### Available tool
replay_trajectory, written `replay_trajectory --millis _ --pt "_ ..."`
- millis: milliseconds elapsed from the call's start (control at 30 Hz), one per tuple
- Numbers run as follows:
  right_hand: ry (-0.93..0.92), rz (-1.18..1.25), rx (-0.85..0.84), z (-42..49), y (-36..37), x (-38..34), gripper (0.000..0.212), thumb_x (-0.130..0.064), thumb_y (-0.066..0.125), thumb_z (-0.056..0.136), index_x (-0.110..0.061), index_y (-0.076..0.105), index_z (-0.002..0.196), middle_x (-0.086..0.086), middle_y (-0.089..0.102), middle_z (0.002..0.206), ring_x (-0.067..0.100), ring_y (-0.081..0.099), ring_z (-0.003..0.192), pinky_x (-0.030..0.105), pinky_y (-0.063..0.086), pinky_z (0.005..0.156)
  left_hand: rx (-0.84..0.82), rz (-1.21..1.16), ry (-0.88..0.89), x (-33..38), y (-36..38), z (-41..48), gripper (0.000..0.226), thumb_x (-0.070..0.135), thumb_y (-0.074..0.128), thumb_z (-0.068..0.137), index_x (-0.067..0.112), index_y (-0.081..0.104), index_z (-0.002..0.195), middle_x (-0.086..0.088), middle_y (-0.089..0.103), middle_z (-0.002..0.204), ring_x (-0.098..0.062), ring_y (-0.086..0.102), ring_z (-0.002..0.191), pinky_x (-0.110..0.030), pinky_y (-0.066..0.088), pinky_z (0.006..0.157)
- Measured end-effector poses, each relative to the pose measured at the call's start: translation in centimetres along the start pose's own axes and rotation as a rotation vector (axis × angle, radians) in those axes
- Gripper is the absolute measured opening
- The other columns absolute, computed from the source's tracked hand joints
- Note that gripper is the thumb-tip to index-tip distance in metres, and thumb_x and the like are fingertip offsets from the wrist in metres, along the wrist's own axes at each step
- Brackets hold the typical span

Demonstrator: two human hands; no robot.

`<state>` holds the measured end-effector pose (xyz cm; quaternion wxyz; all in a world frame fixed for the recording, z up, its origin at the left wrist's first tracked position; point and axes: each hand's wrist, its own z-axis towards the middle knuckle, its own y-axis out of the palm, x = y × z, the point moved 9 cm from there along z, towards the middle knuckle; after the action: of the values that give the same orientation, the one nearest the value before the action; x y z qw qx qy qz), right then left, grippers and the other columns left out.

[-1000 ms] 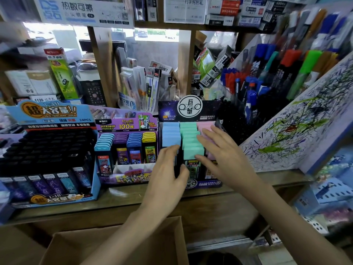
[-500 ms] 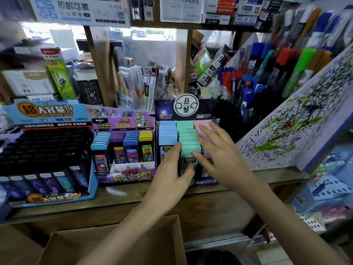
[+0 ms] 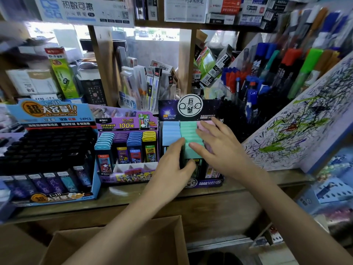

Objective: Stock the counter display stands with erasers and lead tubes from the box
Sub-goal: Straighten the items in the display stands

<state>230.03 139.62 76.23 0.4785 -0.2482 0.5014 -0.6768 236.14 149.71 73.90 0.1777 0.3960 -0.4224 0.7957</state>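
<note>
The cardboard box (image 3: pixel 166 236) sits below the starry stand (image 3: pixel 209 109). At the stand's front my left hand (image 3: pixel 170 169) pinches the foremost teal tube (image 3: pixel 193 153), thumb on its face. My right hand (image 3: pixel 221 150) lies flat, fingers straight over the stand's pink row (image 3: pixel 207 123), thumb touching that tube.

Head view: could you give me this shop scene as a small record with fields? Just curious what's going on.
Place: wooden counter in a stationery shop
Stand in use: starry stand with pastel cases in three rows
Left hand: at the front of the green row, grip unclear
Right hand: fingers straight, resting on the green row and pink row
Box: cardboard box below the counter, contents hidden
</note>
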Motion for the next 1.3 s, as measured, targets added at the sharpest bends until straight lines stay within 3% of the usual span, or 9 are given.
replay_trajectory --millis 233,533,633,700,900,1000,1133,1233,1300 --pt "0.019 0.028 -0.033 0.5 0.4 0.3 0.067 -0.06 0.028 0.091 -0.017 0.041 0.14 -0.002 0.037 0.148 0.016 0.025 0.137 0.032 0.02 0.112 0.118 -0.045 -0.035 -0.7 -2.3 0.1 0.041 0.014 0.053 0.091 0.017 0.046 0.131 0.005 0.05 0.129 -0.005 0.046 0.119 -0.028 0.039 0.101" --pt "0.011 0.042 -0.043 0.4 0.5 0.2 0.079 -0.066 0.017 0.086 -0.016 0.04 0.141 -0.002 0.036 0.15 0.013 0.025 0.137 0.029 0.023 0.11 0.161 0.011 -0.042 -1.6 -4.2 -0.2 0.042 0.01 0.051 0.092 0.014 0.045 0.133 0.007 0.046 0.127 -0.004 0.044 0.119 -0.027 0.037 0.102" --pt "0.121 0.303 0.02 0.1 -0.1 1.7 0.072 -0.063 0.02 0.089 -0.019 0.036 0.144 -0.004 0.031 0.152 0.011 0.023 0.139 0.027 0.017 0.111 0.172 0.05 -0.031 -1.7 -4.7 -0.2 0.044 0.01 0.051 0.092 0.014 0.044 0.135 0.01 0.044 0.126 -0.004 0.042 0.121 -0.027 0.035 0.104" --pt "0.246 0.5 0.096 -0.1 -0.4 3.5 0.056 -0.046 0.031 0.098 -0.015 0.031 0.145 -0.001 0.029 0.153 0.01 0.024 0.139 0.021 0.015 0.109 0.176 0.058 -0.051 -1.9 -4.9 -0.1 0.046 0.011 0.051 0.092 0.014 0.042 0.137 0.006 0.044 0.131 -0.006 0.041 0.124 -0.028 0.034 0.106" --pt "0.364 0.745 -0.004 0.0 1.7 4.2 0.055 -0.033 0.04 0.099 -0.016 0.022 0.148 -0.001 0.024 0.154 0.007 0.031 0.13 0.022 0.021 0.102 0.078 -0.023 -0.163 -3.1 -3.6 0.8 0.055 0.014 0.051 0.093 0.012 0.032 0.145 -0.003 0.041 0.146 -0.015 0.036 0.135 -0.035 0.032 0.111" --pt "0.406 0.851 0.028 0.1 1.8 4.5 0.056 -0.032 0.043 0.098 -0.019 0.023 0.148 -0.003 0.026 0.154 0.002 0.031 0.123 0.023 0.024 0.102 0.085 -0.018 -0.146 -3.1 -3.5 1.0 0.055 0.014 0.051 0.092 0.013 0.032 0.144 0.002 0.043 0.141 -0.008 0.038 0.13 -0.024 0.032 0.105" --pt "0.462 0.915 0.06 0.6 1.9 5.0 0.053 -0.029 0.044 0.098 -0.017 0.027 0.147 0.0 0.029 0.153 0.011 0.032 0.133 0.027 0.025 0.105 0.125 -0.013 -0.117 -2.6 -3.6 1.6 0.049 0.015 0.051 0.093 0.016 0.035 0.14 0.024 0.042 0.114 0.015 0.039 0.094 0.006 0.029 0.076" --pt "0.489 0.989 0.064 0.9 2.5 5.0 0.05 -0.027 0.046 0.097 -0.017 0.032 0.144 0.0 0.033 0.15 0.009 0.034 0.127 0.025 0.024 0.101 0.084 -0.031 -0.162 -2.9 -3.0 2.4 0.057 0.02 0.048 0.095 0.016 0.025 0.147 0.007 0.04 0.14 -0.004 0.04 0.123 -0.019 0.034 0.1" --pt "0.485 1.002 0.062 0.9 2.8 5.1 0.05 -0.026 0.047 0.097 -0.017 0.033 0.144 0.0 0.032 0.151 0.006 0.034 0.122 0.024 0.024 0.101 0.077 -0.018 -0.177 -3.0 -2.7 2.7 0.059 0.021 0.049 0.095 0.016 0.022 0.147 -0.001 0.038 0.146 -0.018 0.041 0.127 -0.031 0.037 0.101"
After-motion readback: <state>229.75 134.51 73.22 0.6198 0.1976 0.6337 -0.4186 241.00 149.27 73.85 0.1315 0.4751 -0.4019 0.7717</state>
